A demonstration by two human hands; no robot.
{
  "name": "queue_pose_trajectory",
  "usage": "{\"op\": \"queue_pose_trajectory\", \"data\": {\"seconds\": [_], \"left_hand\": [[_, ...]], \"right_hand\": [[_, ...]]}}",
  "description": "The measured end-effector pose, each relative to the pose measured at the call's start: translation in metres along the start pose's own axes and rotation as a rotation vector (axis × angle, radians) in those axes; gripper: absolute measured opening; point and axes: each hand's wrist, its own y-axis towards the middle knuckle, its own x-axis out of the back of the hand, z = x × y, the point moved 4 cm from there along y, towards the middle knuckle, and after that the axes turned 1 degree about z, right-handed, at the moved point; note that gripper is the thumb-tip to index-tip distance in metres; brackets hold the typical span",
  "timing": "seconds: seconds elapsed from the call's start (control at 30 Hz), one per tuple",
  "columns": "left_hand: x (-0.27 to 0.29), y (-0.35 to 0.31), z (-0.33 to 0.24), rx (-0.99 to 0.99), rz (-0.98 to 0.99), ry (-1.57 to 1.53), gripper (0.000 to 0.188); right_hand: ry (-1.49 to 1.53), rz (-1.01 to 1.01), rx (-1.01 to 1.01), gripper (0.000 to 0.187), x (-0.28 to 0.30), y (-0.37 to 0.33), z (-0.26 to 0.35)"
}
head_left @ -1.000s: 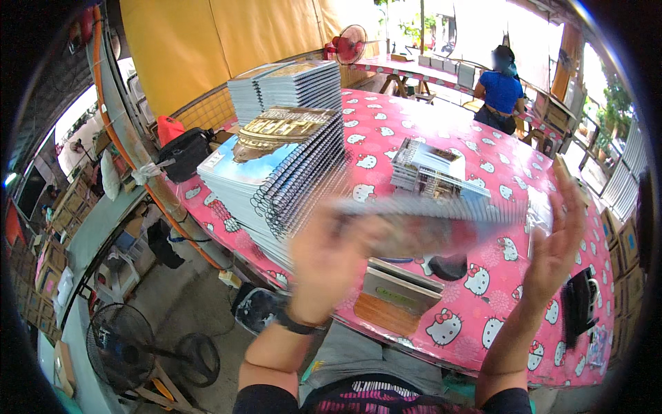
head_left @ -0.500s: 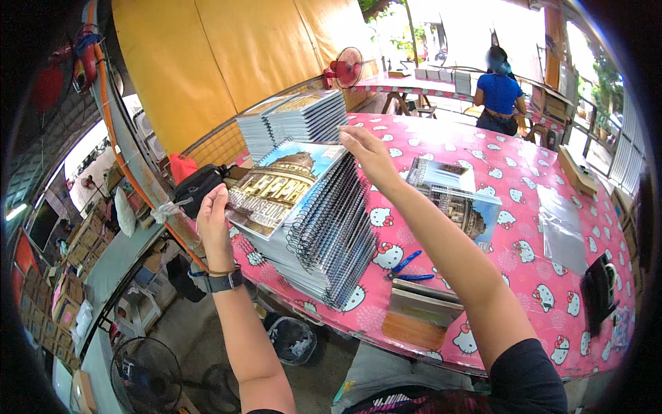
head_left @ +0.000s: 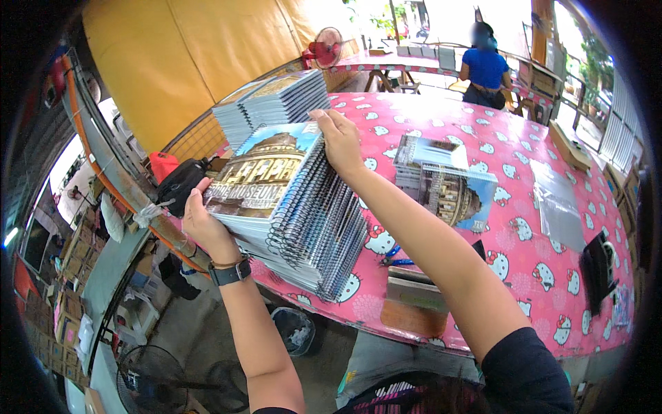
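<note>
A tall stack of spiral-bound books [head_left: 265,172] stands at the near left edge of the table, with a domed building on the top cover. My left hand [head_left: 208,219], a dark watch at its wrist, grips the stack's left edge near the top. At the far right corner, my right hand [head_left: 338,143] has its fingers against the coil side of the upper books. Both hands hold the upper books between them; some fingertips are hidden. Behind stands a second stack of books [head_left: 276,100]. Blue-handled pliers [head_left: 394,258] lie right of the front stack, partly behind my right forearm.
Smaller piles of books [head_left: 460,194] lie on the pink patterned table [head_left: 365,314]. Clear plastic sheets [head_left: 557,207] and a black object [head_left: 597,279] lie farther right. A wooden block [head_left: 414,317] sits near the front edge. A bin [head_left: 293,330] stands below; a person [head_left: 485,69] works beyond.
My view has shifted slightly, so the scene sits a little left and higher. Both hands stay at the top of the stack; the top book now lies squarer with those below.
</note>
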Motion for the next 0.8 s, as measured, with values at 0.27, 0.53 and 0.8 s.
{"op": "queue_pose_trajectory", "data": {"seconds": [0.27,0.53,0.8], "left_hand": [[0.067,-0.030,-0.040,-0.313,-0.026,0.270,0.039],[0.084,-0.155,-0.060,-0.275,0.066,0.067,0.031],[-0.009,-0.217,-0.067,-0.383,0.354,-0.074,0.057]], "right_hand": [[-0.644,0.384,0.009,0.041,0.133,-0.010,-0.013],[-1.289,0.418,-0.054,0.039,0.312,-0.051,-0.047],[-1.306,0.197,0.264,0.022,0.308,-0.061,-0.001]]}}
